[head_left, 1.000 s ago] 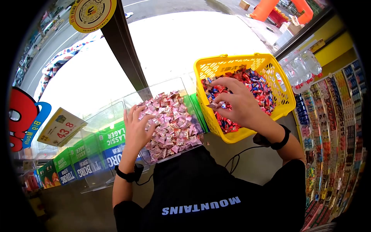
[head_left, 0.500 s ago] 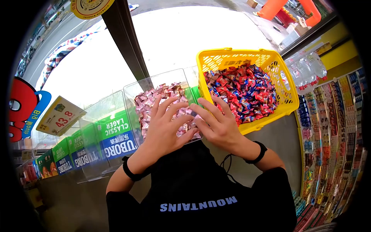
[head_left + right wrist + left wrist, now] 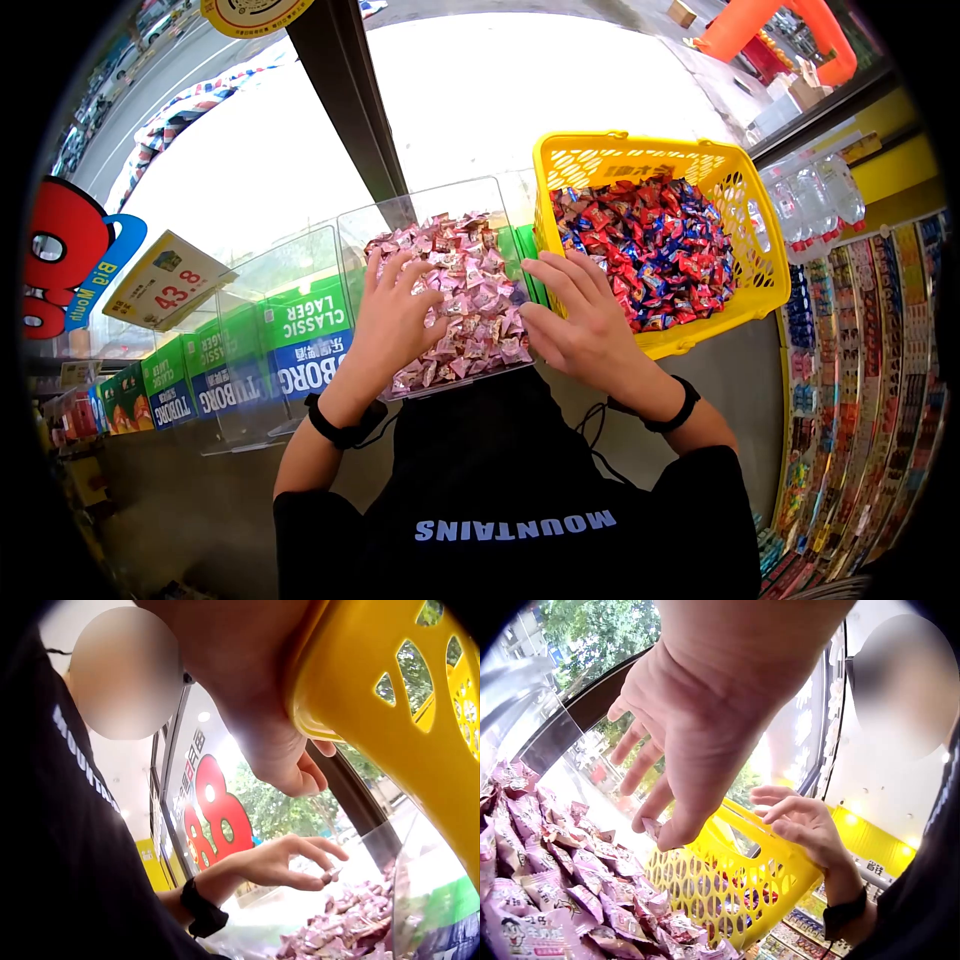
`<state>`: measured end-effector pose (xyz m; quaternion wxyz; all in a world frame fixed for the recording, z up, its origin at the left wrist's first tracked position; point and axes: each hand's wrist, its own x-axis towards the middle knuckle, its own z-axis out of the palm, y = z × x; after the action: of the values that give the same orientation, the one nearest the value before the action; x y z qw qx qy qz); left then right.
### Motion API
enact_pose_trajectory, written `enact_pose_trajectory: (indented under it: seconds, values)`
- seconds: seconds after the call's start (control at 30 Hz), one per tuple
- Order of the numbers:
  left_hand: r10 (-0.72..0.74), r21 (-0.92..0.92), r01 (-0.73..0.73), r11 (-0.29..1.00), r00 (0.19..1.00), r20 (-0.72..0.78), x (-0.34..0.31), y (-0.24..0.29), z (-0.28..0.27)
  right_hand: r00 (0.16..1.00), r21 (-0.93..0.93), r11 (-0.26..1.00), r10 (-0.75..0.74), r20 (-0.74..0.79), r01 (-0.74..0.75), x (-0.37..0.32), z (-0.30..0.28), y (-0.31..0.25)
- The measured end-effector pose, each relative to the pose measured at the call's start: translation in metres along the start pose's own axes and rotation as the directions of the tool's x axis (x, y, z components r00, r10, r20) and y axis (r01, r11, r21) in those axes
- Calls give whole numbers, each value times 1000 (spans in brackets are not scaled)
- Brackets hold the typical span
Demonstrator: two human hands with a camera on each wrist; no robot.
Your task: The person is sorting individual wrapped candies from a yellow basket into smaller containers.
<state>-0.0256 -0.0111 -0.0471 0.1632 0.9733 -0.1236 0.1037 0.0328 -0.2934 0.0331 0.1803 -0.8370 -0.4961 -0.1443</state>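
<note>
Pink-wrapped candies (image 3: pixel 465 300) fill a clear bin (image 3: pixel 505 215). Over the bin's left side, my left hand (image 3: pixel 395 325) pinches one small wrapped candy (image 3: pixel 652 828) between thumb and forefinger, above the pile. My right hand (image 3: pixel 585 325) hovers by the bin's right side and the near left edge of a yellow basket (image 3: pixel 690 335), its fingers loosely bent and nothing seen in them. Red and blue wrapped candies (image 3: pixel 650 250) lie inside the basket.
Left of the bin stand clear dividers and green-and-blue beer cartons (image 3: pixel 305 335), with a price card (image 3: pixel 165 280) above. Water bottles (image 3: pixel 815 200) and packed shelves (image 3: pixel 860 380) are at the right. A window post (image 3: pixel 350 100) rises behind the bin.
The right hand, earlier pinching a piece over the basket, came to the left hand above the pink candies. Both have since drawn apart; the left now has a candy, and the right looks empty.
</note>
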Motion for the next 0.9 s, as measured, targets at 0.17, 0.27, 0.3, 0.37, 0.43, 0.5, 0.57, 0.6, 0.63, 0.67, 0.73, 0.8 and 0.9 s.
enact_pose_trajectory:
  seconds: [0.17,0.27,0.3,0.37,0.43,0.5,0.57,0.6,0.63,0.67,0.73,0.8,0.9]
  values:
    - [-19,66,19,998,1000,0,2,-8,5,1000,35,999,-7,-4,7,-2,6,3]
    - [-65,130,68,989,998,-23,6,-18,1,1000,48,999,2,-6,-2,-1,8,4]
    - [-82,150,85,985,996,-20,5,-23,-3,1000,55,998,7,-12,-6,-2,9,5]
    - [-132,172,132,976,991,-10,-1,-27,-9,999,67,998,20,-31,-17,-2,10,4]
    - [-168,164,165,973,986,4,-8,-32,-10,999,69,997,35,-33,-33,0,8,2]
    - [-167,143,169,975,986,-22,-13,-37,-6,999,74,997,35,-20,-33,1,7,-1]
    - [-166,112,168,979,986,-26,-18,-39,-1,1000,71,997,17,6,-17,2,5,-1]
    - [-163,92,164,982,986,-18,-21,-37,2,999,116,993,17,39,-21,2,1,0]
    - [-159,70,160,985,987,-13,-23,-35,4,997,158,987,15,71,-26,2,-5,2]
    - [-144,76,146,986,989,-32,-23,-35,6,995,199,979,15,101,-35,3,-12,4]
    - [-127,77,132,988,990,-68,-25,-33,13,988,237,968,47,145,-81,9,-33,17]
    - [-151,74,159,985,983,-107,-24,-33,18,983,206,969,104,154,-135,13,-47,39]
    - [-173,65,179,982,981,-89,-24,-30,15,916,34,957,267,299,-289,20,-55,87]
